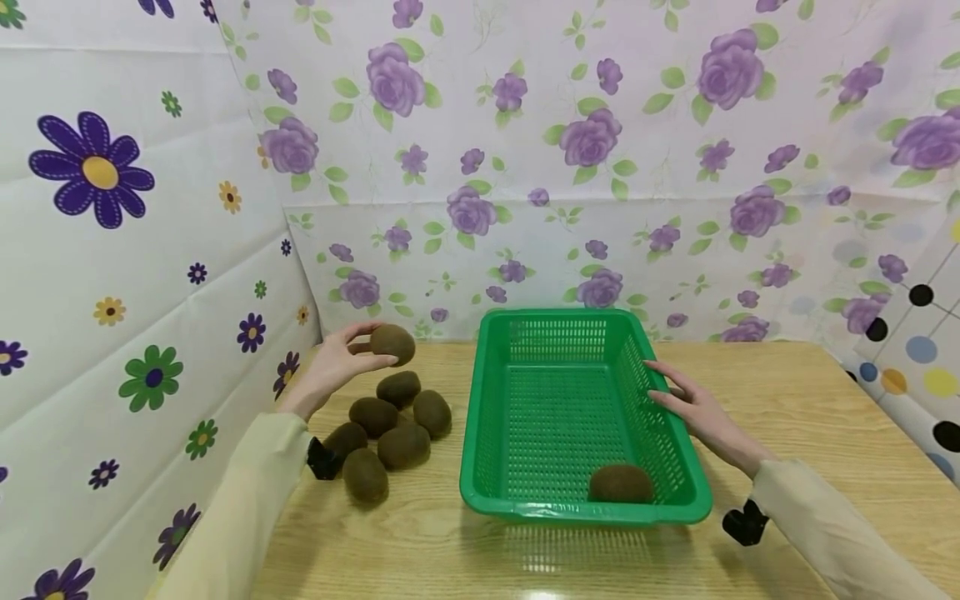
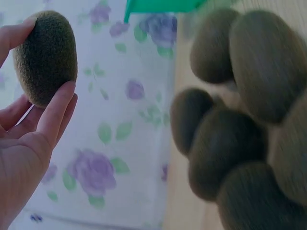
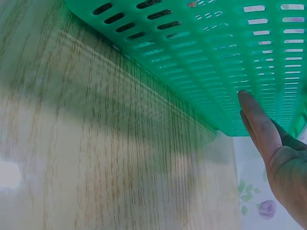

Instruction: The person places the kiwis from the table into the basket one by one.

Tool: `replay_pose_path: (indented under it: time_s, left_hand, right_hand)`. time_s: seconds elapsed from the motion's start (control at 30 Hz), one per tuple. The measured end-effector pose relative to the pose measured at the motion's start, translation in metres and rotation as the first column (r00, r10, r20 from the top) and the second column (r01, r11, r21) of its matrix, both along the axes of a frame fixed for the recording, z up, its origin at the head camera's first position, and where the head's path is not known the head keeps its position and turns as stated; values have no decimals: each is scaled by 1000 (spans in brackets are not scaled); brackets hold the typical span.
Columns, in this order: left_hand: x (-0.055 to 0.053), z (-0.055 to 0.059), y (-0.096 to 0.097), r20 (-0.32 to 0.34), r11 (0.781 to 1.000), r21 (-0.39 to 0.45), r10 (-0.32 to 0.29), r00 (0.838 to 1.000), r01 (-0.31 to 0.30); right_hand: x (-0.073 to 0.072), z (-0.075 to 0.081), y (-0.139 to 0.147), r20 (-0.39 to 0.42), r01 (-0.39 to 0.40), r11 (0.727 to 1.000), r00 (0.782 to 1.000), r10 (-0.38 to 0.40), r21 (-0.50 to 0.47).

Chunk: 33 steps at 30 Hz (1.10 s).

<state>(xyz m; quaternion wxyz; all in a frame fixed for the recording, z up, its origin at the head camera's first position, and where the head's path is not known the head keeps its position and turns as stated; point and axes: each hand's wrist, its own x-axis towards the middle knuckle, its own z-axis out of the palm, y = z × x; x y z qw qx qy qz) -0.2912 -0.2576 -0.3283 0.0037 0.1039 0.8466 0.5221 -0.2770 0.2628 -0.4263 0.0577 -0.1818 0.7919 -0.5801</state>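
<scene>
- On your far left, beyond your left hand's sleeve, stands a flowered cloth (image 1: 150,292).
- Your left hand (image 1: 327,371) pinches a brown kiwi (image 1: 394,344) between thumb and fingers, raised clear of the wooden table (image 1: 795,400).
- Nearer to you than that grip, below it and slightly right, six kiwis (image 1: 404,446) lie bunched on the table, outside any container.
- Well to the right of your left grip sits the green basket (image 1: 555,510), with slotted walls; its only content in view is a lone kiwi (image 1: 621,484), lying in the corner nearer to you than your right hand.
- Your right hand (image 1: 705,412) rests at the basket's right rim, fingertips over the edge in the head view; the right wrist view shows fingers against the outer wall. You cannot tell how firmly it grips.
</scene>
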Motion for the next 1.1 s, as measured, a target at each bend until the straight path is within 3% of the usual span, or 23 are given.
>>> replay_pose_path:
  time_s: [0.2, 0.5, 0.67, 0.87, 0.93, 1.1]
  left_hand:
    - [-6, 11, 31, -48, 991, 6, -130, 990, 131]
    - [-9, 22, 74, -39, 948, -27, -319, 947, 318]
    - [-15, 24, 93, -57, 897, -36, -443, 895, 441]
    - [-20, 22, 120, -5, 820, -18, -573, 820, 572]
    - [-22, 20, 131, 13, 807, -9, -591, 807, 591]
    - [-26, 10, 155, 23, 791, -34, -611, 791, 611]
  right_hand:
    - [-1, -1, 0, 2, 6, 1000, 1000, -6, -1]
    - [-1, 0, 2, 82, -29, 997, 996, 35, -76]
    - [-1, 2, 2, 86, -36, 997, 995, 42, -73]
    - [-2, 2, 3, 94, -39, 997, 995, 45, -60]
    - [-2, 2, 4, 98, -45, 997, 994, 51, -66]
    - [-1, 3, 3, 91, -56, 995, 994, 63, -77]
